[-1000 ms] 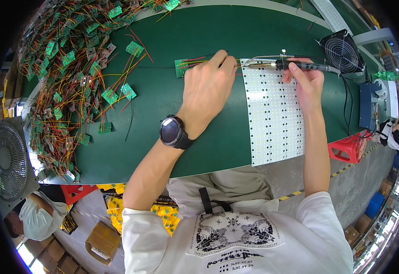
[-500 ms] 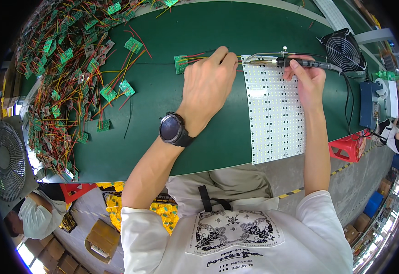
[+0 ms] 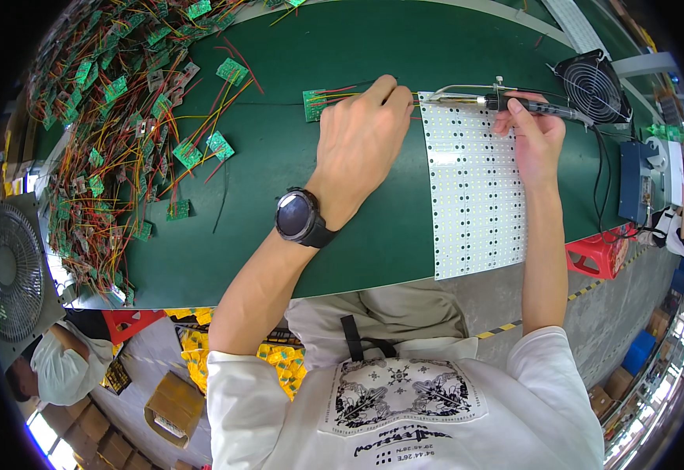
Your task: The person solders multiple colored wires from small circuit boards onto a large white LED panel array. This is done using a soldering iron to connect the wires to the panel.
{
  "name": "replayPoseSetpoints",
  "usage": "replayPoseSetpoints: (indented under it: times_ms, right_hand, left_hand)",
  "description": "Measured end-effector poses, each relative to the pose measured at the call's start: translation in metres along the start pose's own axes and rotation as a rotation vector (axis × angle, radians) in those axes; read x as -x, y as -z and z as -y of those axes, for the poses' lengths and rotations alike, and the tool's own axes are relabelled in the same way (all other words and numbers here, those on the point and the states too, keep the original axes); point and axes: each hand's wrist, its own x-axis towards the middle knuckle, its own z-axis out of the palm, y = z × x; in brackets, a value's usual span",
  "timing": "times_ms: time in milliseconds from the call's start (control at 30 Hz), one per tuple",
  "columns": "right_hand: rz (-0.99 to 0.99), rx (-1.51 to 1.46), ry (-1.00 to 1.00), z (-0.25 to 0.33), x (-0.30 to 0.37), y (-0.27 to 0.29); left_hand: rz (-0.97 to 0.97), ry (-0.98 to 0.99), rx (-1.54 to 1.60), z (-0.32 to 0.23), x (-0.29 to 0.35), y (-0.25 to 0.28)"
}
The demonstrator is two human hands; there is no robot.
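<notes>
Just left of the LED panel (image 3: 479, 204), the left hand (image 3: 362, 137) pinches wires (image 3: 342, 97), presumably to steady them; over it, the right hand (image 3: 538, 142) grasps a soldering iron (image 3: 506, 103).

There is room on the green table (image 3: 381, 251) between the left arm (image 3: 267, 282) and the white sheet (image 3: 479, 211), and more between that arm and the big pile of boards (image 3: 107, 168). The pile blocks the far left. The left hand (image 3: 364, 133) and its wires (image 3: 340, 95) stand in the middle, with room past them. The iron (image 3: 552, 108) in the right hand (image 3: 540, 139) reaches over the sheet's top. The fan (image 3: 595, 88) and blue box (image 3: 633, 180) block the right.
</notes>
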Motion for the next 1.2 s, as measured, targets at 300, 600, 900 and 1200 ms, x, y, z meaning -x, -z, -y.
replayPoseSetpoints:
  times_ms: [300, 600, 900, 1200]
  right_hand:
    - [-0.026, -0.072, -0.036, -0.002, -0.001, 0.003]
    - [-0.055, -0.142, -0.055, -0.003, -0.004, 0.008]
    - [-0.039, -0.189, -0.131, 0.002, -0.01, 0.008]
    - [-0.003, -0.094, -0.104, 0.0, -0.007, 0.007]
  left_hand:
    - [0.191, -0.102, 0.136, 0.005, 0.002, 0.029]
    - [0.127, -0.204, 0.012, 0.012, 0.0, 0.021]
    - [-0.027, -0.186, 0.266, -0.006, -0.001, 0.018]
    - [0.047, -0.119, 0.036, 0.0, 0.008, 0.006]
